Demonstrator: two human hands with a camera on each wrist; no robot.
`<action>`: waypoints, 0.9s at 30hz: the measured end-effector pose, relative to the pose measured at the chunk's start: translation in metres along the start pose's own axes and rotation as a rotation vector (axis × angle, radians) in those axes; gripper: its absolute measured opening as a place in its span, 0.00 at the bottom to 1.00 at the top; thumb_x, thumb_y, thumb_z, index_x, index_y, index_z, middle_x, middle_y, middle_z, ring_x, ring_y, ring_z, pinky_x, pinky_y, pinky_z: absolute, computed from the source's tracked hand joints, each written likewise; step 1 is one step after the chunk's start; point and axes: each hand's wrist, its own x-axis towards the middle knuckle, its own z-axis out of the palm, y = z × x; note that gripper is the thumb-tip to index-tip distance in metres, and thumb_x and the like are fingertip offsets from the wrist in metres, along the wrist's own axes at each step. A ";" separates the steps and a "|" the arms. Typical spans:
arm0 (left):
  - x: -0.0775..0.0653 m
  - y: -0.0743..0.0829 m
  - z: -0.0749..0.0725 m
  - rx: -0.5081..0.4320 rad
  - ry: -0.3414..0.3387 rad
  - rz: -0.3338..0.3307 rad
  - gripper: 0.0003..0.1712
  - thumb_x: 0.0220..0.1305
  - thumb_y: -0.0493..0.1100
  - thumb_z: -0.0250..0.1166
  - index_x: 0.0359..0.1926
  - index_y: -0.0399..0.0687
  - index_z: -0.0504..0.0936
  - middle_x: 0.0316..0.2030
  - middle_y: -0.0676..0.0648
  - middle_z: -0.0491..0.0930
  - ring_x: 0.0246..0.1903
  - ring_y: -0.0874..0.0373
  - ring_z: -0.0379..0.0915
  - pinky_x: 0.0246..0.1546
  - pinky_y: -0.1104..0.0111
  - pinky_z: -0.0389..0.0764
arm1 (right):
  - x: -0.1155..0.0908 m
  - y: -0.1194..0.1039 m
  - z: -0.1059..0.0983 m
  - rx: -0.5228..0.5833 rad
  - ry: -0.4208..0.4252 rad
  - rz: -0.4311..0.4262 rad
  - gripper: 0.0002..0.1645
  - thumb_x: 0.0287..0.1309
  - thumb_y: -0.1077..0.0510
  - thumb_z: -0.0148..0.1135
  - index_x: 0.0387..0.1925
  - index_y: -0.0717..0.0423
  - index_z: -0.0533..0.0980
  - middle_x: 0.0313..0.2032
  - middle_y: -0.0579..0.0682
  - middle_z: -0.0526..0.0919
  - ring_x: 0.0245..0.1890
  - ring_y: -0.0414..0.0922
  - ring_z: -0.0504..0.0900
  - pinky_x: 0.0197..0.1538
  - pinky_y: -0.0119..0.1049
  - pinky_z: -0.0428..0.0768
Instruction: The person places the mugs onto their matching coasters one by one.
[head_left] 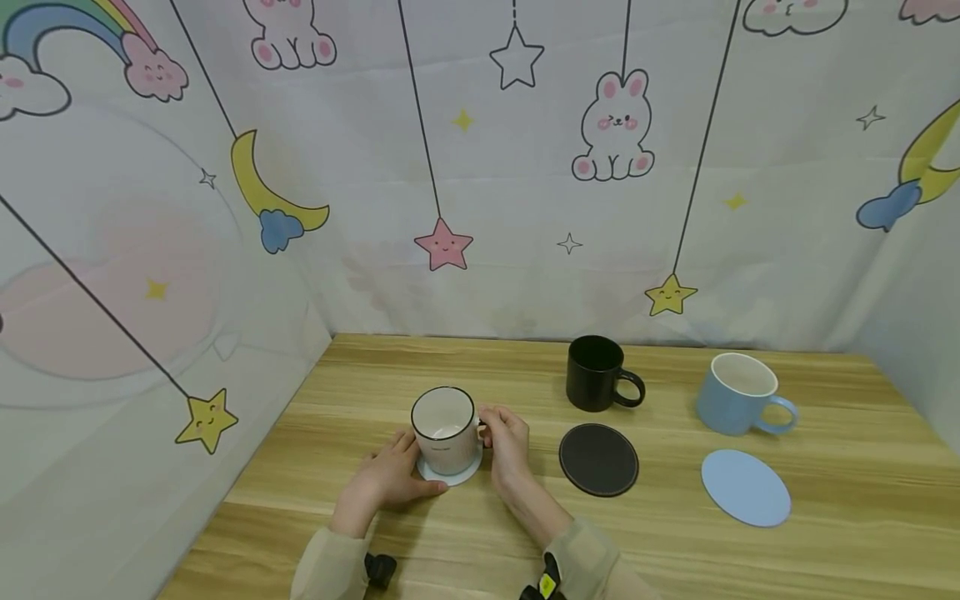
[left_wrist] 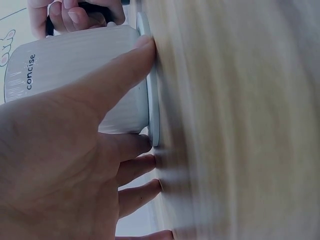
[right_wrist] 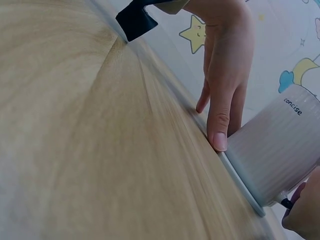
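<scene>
A white mug [head_left: 448, 437] with a black rim and the word "concise" stands upright over a pale round coaster [head_left: 453, 479]. By its black handle, my right hand [head_left: 506, 442] grips the mug from the right side. My left hand [head_left: 390, 475] lies at the coaster's left and front edge, fingers fairly straight and spread. Its thumb [left_wrist: 127, 67] rests at the coaster's rim in the left wrist view, with the index fingertip near the rim as well. The other left fingers reach down to the wooden table [left_wrist: 240, 125]. In the right wrist view, the right hand [right_wrist: 306, 207] is partly cut off.
Right of the hands, a black mug [head_left: 592, 375] stands behind a black round coaster [head_left: 598, 460]. Farther right is a blue mug [head_left: 731, 396] behind a light blue coaster [head_left: 746, 489]. A white cloth backdrop [head_left: 517, 183] with cartoon figures borders the table.
</scene>
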 end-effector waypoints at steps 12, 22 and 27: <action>0.001 -0.001 0.002 0.010 0.009 -0.001 0.55 0.51 0.63 0.70 0.71 0.36 0.59 0.71 0.35 0.57 0.71 0.35 0.50 0.60 0.29 0.54 | 0.002 0.000 -0.005 -0.094 -0.056 0.005 0.24 0.62 0.61 0.57 0.12 0.56 0.62 0.18 0.46 0.64 0.22 0.42 0.65 0.40 0.33 0.69; 0.000 0.001 -0.001 0.006 0.004 -0.002 0.56 0.51 0.63 0.70 0.70 0.34 0.60 0.71 0.34 0.57 0.71 0.35 0.49 0.60 0.28 0.52 | 0.004 -0.001 -0.009 -0.169 -0.101 -0.014 0.24 0.63 0.57 0.58 0.12 0.53 0.62 0.22 0.44 0.69 0.22 0.40 0.68 0.35 0.31 0.71; 0.001 0.000 0.001 0.009 0.001 -0.007 0.55 0.51 0.64 0.70 0.70 0.35 0.60 0.71 0.35 0.57 0.72 0.36 0.49 0.61 0.29 0.53 | 0.003 -0.005 -0.009 -0.216 -0.116 -0.020 0.25 0.63 0.56 0.59 0.12 0.54 0.62 0.20 0.43 0.69 0.22 0.40 0.69 0.35 0.30 0.72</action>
